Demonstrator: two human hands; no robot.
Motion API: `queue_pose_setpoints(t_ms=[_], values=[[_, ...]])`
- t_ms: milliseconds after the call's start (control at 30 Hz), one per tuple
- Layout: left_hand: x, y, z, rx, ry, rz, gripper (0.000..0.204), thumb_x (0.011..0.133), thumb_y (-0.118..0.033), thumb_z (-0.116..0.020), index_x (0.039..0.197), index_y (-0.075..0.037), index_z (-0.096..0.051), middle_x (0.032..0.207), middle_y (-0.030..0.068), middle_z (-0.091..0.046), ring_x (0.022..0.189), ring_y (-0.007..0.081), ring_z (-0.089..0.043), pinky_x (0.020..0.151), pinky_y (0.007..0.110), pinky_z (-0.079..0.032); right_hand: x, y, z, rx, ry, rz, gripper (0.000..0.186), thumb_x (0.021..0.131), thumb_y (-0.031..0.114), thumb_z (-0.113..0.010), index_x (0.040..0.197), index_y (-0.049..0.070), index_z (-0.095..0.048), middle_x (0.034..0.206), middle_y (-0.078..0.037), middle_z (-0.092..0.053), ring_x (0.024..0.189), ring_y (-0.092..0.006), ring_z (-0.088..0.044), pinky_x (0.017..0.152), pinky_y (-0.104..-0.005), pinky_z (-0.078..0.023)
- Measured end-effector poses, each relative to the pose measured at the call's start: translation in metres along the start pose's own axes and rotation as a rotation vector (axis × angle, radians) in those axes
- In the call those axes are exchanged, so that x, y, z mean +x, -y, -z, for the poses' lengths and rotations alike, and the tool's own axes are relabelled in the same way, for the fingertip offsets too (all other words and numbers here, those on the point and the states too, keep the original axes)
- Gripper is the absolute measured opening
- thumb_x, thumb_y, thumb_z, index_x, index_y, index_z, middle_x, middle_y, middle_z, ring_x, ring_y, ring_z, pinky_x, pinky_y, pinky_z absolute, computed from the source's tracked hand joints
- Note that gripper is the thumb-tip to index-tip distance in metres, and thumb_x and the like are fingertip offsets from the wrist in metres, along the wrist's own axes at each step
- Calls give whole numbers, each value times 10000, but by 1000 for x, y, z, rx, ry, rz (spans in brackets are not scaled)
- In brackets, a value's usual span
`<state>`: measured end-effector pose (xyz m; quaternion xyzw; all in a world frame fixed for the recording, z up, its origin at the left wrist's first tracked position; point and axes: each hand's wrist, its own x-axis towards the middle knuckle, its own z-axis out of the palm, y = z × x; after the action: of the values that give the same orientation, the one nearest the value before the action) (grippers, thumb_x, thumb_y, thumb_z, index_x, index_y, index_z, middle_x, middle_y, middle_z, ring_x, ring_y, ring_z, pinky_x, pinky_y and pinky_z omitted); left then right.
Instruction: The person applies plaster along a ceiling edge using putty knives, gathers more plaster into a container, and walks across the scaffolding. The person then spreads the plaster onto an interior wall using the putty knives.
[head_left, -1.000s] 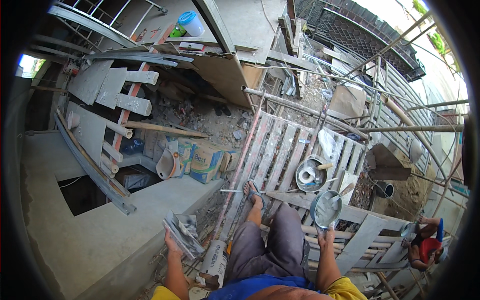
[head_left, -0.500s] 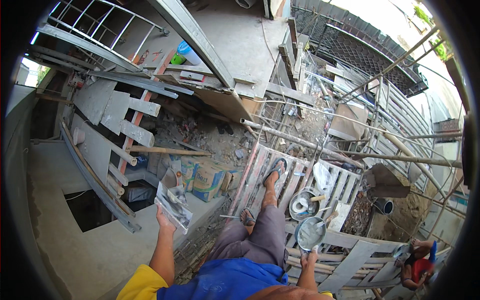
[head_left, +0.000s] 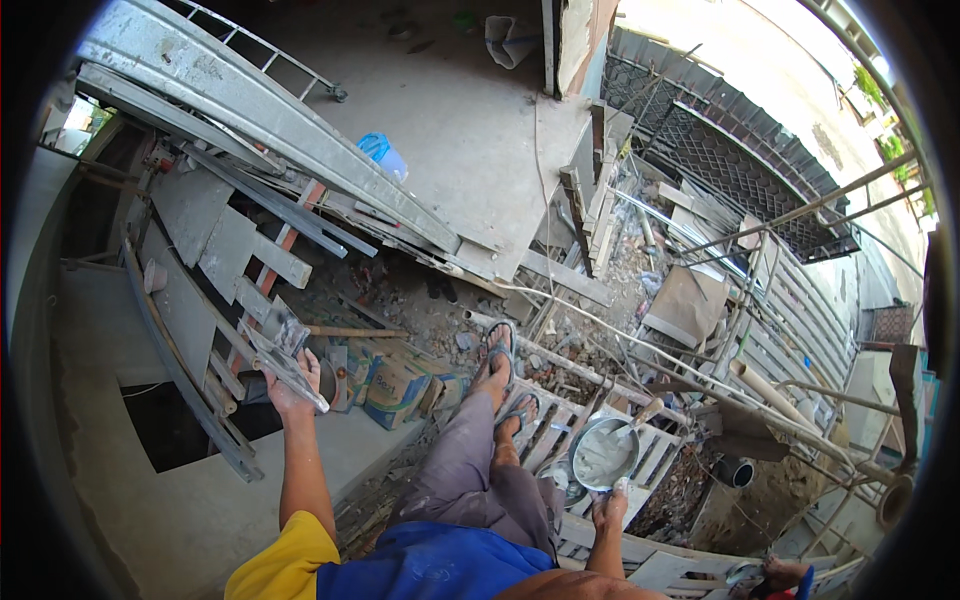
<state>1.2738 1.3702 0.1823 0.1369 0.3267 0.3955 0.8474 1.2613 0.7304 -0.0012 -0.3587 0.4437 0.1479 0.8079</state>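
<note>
My left hand [head_left: 292,390] is closed round a flat grey plasterer's board [head_left: 290,372], held out tilted over the concrete at the left. A second flat metal blade [head_left: 284,328], smeared with pale paste, stands against the board; its kind I cannot make out. On the right, my right hand [head_left: 608,505] grips the rim of a round metal bowl [head_left: 577,452] of wet grey plaster [head_left: 603,457]. A tool with a wooden handle [head_left: 649,409] rests in the plaster. Partly hidden beneath the bowl, another metal pan [head_left: 562,478] sits on the slats.
My sandalled feet [head_left: 498,345] stand at the wooden slat platform [head_left: 650,465]. A square opening [head_left: 170,430] breaks the concrete floor at left. Cement bags [head_left: 398,390] lie beside rubble. A long metal beam [head_left: 270,110] crosses upper left. Another person [head_left: 785,575] is at lower right.
My feet have stepped forward and left, toward the platform's far edge. Both hands have travelled along, still holding the board and the bowl. The other person has slipped toward the lower edge.
</note>
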Motion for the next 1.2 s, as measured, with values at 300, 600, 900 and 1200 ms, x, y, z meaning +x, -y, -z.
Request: queue_pose_setpoints(t_ms=[300,600,900,1200], values=[[147,-44,-127,-283,-261,-375,601,980,-499,-285,1233,-18,-541,1276,129,-570,1149,321,-551,949,485,-443,92,86,-177,-218,181,3,414,984,165,-398,1388,86,-355,1387,-114,-421,1228,-354,-465,939,-639,-403],[283,-27,-211,-264,-465,-551,572,981,-491,-349,1329,-45,-436,1338,118,-509,1183,292,-523,977,477,-435,239,152,-381,-521,305,-32,549,941,321,-508,1400,71,-341,1311,-125,-474,1117,-328,-534,842,-518,-500],[241,17,-256,-42,-276,-327,573,980,-493,-353,1338,-55,-435,1336,123,-511,1198,303,-512,996,471,-424,320,222,-631,-1006,471,-5,504,948,329,-418,1306,-26,-415,1259,-172,-497,1074,-294,-536,870,-430,-471],[233,41,-281,-134,-194,-341,573,979,-496,-357,1347,-64,-434,1334,127,-514,1213,313,-500,1016,466,-413,323,296,-812,-2264,719,997,385,711,203,-779,902,-88,-614,893,-272,-643,883,-440,-603,745,-463,-493]])
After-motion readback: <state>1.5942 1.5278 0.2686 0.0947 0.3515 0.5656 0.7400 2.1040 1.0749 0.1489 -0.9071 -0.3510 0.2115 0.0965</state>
